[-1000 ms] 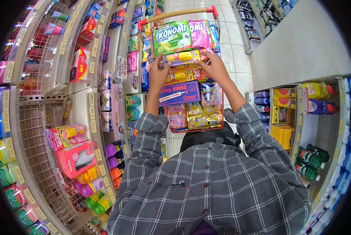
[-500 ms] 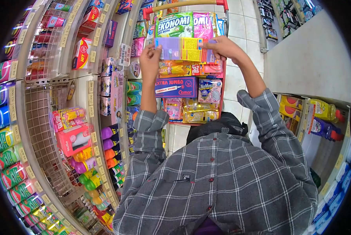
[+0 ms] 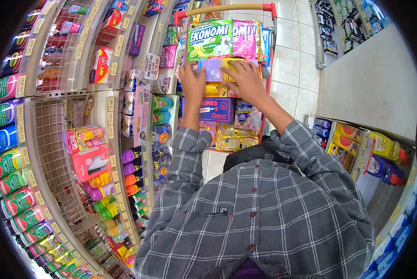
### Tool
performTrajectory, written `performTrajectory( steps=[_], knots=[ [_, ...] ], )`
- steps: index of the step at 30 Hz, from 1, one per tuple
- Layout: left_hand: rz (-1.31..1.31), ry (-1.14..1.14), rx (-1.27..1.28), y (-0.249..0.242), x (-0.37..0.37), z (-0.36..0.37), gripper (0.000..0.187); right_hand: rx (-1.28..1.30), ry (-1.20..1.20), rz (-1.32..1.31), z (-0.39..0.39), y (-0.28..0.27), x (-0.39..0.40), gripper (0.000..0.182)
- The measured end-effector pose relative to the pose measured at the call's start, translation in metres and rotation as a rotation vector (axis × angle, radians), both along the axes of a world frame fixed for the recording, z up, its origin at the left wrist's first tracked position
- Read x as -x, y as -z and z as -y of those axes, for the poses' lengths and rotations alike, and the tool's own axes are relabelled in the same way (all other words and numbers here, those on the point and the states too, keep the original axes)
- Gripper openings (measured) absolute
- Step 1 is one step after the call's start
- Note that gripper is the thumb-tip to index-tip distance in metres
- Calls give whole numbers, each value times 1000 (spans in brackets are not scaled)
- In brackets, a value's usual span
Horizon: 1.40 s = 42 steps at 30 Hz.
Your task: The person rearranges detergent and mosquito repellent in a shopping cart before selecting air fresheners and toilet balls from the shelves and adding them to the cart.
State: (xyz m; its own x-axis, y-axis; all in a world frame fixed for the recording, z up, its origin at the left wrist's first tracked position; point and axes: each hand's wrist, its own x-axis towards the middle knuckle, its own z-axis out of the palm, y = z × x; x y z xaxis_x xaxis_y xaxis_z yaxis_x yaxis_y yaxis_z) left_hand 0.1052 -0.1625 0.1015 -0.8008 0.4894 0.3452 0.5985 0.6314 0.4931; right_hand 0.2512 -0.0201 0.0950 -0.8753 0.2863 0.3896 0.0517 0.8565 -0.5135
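A purple and yellow box (image 3: 213,70) lies across the goods in a red-framed shopping cart, just below a green Ekonomi pack (image 3: 210,39). My left hand (image 3: 192,83) holds the left end of the box with its fingers. My right hand (image 3: 247,82) rests on the box's right part, fingers spread over its top. A pink Ekonomi pack (image 3: 243,39) is beside the green one. Nearer to me in the cart are a purple Camar candle box (image 3: 209,110), a NoMos box (image 3: 247,115) and yellow packs (image 3: 236,143).
The cart's handlebar (image 3: 224,8) runs across the top. On the left stand shelves (image 3: 113,111) of sprays, HIT boxes and bottles. A pale panel (image 3: 369,83) and a shelf with a yellow bottle (image 3: 384,143) are on the right. Tiled floor (image 3: 292,69) shows beside the cart.
The box has come down slightly onto the goods and tilted. My right hand has moved left and spread over it. My left hand has shifted a little right and down.
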Motion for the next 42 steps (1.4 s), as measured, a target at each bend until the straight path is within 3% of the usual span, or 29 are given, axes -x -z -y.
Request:
performTrajectory(
  steps=[1,2,5,9,14,21,25,30,37,42],
  knots=[
    [-154,24,-40,-4,-9,-1,30,-87,-3,-18,5,6,2,46],
    [-68,183,5,-9,-14,0,33,-87,-3,1,8,12,4,46],
    [-121,325,122,20,-17,4,34,-97,21,25,13,19,4,47],
    [-41,327,175,15,-20,4,38,-89,12,23,13,23,1,47],
    [-60,208,-72,11,-32,36,44,-47,23,4,21,12,-18,44],
    [-87,205,128,36,-61,76,53,-88,42,43,38,17,-17,39],
    [-67,211,79,41,-60,77,58,-63,64,4,44,6,-14,35],
    [-42,184,-88,23,-68,100,50,16,121,-47,84,-7,-41,24],
    [80,199,-252,28,-69,205,28,103,179,-34,144,-4,-50,11],
    [358,112,-238,37,-74,295,20,218,-4,-50,190,-32,6,18]
  ],
)
